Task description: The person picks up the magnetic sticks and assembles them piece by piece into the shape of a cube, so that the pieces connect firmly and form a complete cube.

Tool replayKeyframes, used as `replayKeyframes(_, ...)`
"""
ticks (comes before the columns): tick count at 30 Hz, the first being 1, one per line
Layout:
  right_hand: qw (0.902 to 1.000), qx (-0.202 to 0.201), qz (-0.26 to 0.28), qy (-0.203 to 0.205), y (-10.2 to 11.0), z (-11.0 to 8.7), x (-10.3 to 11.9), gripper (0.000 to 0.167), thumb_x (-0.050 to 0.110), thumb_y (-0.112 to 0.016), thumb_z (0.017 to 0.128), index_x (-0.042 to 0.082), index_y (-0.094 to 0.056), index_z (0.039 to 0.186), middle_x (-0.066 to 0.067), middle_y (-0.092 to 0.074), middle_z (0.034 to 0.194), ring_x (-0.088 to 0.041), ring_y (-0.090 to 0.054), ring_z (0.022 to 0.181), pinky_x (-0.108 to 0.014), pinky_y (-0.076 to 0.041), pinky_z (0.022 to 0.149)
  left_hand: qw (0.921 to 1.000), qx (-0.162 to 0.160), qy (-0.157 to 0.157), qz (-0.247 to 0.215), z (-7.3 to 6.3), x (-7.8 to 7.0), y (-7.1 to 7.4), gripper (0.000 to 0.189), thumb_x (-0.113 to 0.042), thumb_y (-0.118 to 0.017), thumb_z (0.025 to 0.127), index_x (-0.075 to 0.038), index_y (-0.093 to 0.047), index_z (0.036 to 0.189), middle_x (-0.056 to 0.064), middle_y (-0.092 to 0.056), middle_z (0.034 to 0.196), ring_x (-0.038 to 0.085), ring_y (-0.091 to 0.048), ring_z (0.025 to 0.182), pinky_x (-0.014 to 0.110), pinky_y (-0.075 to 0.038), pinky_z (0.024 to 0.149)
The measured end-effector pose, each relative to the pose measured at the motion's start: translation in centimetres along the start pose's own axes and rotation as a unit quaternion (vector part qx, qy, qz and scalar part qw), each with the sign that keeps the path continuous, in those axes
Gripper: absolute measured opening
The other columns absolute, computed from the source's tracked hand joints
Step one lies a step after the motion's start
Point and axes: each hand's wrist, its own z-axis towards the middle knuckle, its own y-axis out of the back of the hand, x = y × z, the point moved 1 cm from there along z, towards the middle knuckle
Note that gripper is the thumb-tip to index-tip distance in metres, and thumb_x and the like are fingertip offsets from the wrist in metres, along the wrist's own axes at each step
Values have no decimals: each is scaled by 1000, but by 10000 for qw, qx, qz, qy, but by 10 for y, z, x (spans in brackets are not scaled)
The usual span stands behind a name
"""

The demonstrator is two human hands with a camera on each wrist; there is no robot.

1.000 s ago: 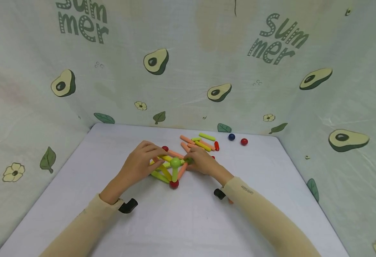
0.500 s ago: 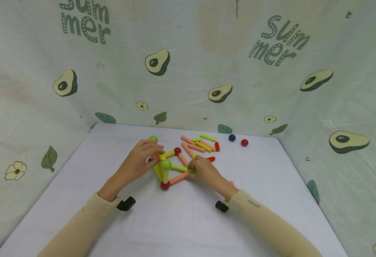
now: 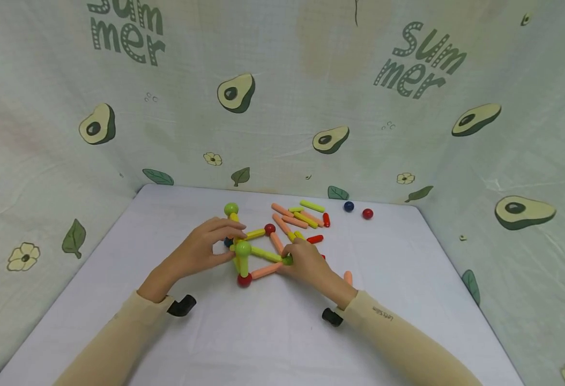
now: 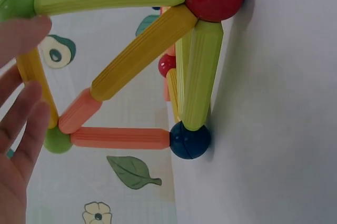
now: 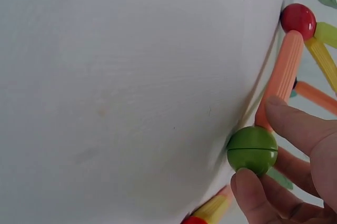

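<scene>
The left hand (image 3: 193, 252) is at the tall side of the stick frame (image 3: 265, 254). Its thumb and fingers are spread apart around that side, and I can't tell if the tips touch it. The frame sits on the table (image 3: 263, 332) between the two hands. Its tall part stands close to the left hand. From its front red ball (image 3: 245, 279), an orange stick (image 3: 267, 271) points right and a little to the back, straight to the right hand (image 3: 311, 265). The right hand pinches the green ball (image 5: 253, 150) at that end, low near the table, with one finger over the orange stick.
</scene>
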Motion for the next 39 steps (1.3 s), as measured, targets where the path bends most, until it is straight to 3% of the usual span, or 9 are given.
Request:
replayKeyframes(6,10000,-6,26,-82,-3,1,1,30,30,-94,83,7,-82,99,-1,-69,90,-13,-56,82,-26,-52,71,9994,144,105,-289,-3,-4,0,56,-18,-97,78,-17,-72,128,1,-64,141,23,-61,129,44,-58,100)
replayKeyframes(10,9999,31,78,-95,-5,2,5,31,31,-93,84,7,-82,99,-2,-69,89,-13,-55,82,-26,-50,70,9988,-9,366,-336,-4,-6,-3,54,-21,-98,77,-14,-73,124,3,-63,140,18,-64,119,35,-61,91)
replayKeyframes(13,9998,72,83,-135,-5,3,7,30,31,-93,84,7,-82,99,-2,-68,89,-13,-55,82,-26,-49,70,9981,-147,440,-416,-5,-5,-5,52,-17,-98,77,-13,-72,123,5,-63,140,15,-65,111,28,-61,82)
replayKeyframes(19,9985,383,368,-152,9,0,3,25,25,-90,88,8,-81,104,-5,-72,96,-18,-63,89,-34,-55,77,9967,-321,438,-599,-5,-6,-7,53,-10,-97,76,-14,-71,122,8,-63,139,14,-65,108,25,-61,78)
replayKeyframes(23,9976,508,384,-277,31,-4,-16,24,17,-85,92,7,-80,113,-8,-76,105,-27,-68,95,-41,-57,85,9956,-396,466,-713,-4,-8,-7,52,-7,-97,76,-13,-70,119,8,-63,139,15,-67,105,26,-61,77)
replayKeyframes(29,9952,741,143,-618,56,-11,-66,29,13,-81,95,9,-77,124,-8,-74,122,-30,-67,108,-46,-58,93,9948,-452,456,-792,-7,-9,-6,53,-7,-97,75,-12,-69,119,6,-62,138,9,-69,92,23,-60,79)
replayKeyframes(33,9919,1168,283,-405,70,-24,-94,31,11,-77,98,11,-75,129,-6,-72,129,-29,-65,114,-49,-57,98,9947,-439,413,-837,-7,-9,-7,54,-7,-97,75,-9,-69,121,5,-63,138,8,-68,91,21,-60,80)
replayKeyframes(39,9785,1885,838,30,84,-57,-118,31,4,-72,100,16,-74,129,2,-70,130,-25,-63,120,-52,-56,101,9944,-433,403,-876,-8,-7,-8,55,-6,-97,75,-6,-69,122,6,-63,137,8,-68,90,24,-61,80)
